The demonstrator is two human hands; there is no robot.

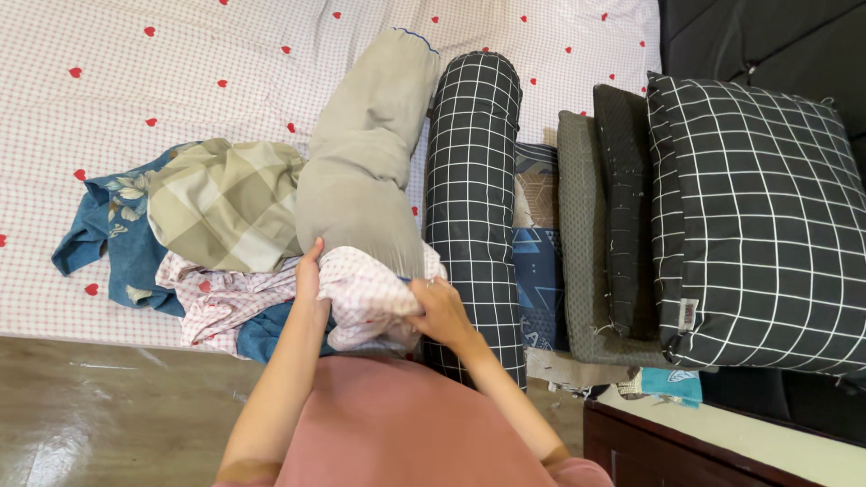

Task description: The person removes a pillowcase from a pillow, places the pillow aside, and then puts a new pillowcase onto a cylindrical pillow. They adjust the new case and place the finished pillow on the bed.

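Cover job looks barely begun: the pink-checked cover sits only over the near end of the grey bolster, the rest of the bolster bare all the way to its far end. Most of the pull is left, by my read.

Left hand clamps the cover's left edge, fingers closed on the fabric. Right hand grips the right edge the same way, closed on cloth. Bolster end lies right between the two hands, touching both through the fabric, just in front of the person.

Bolster lies on the bed, running near to far (slightly tilted right). Black grid bolster lies just right of it, touching. Heap of loose covers just left, untouched. Black grid pillow well right.
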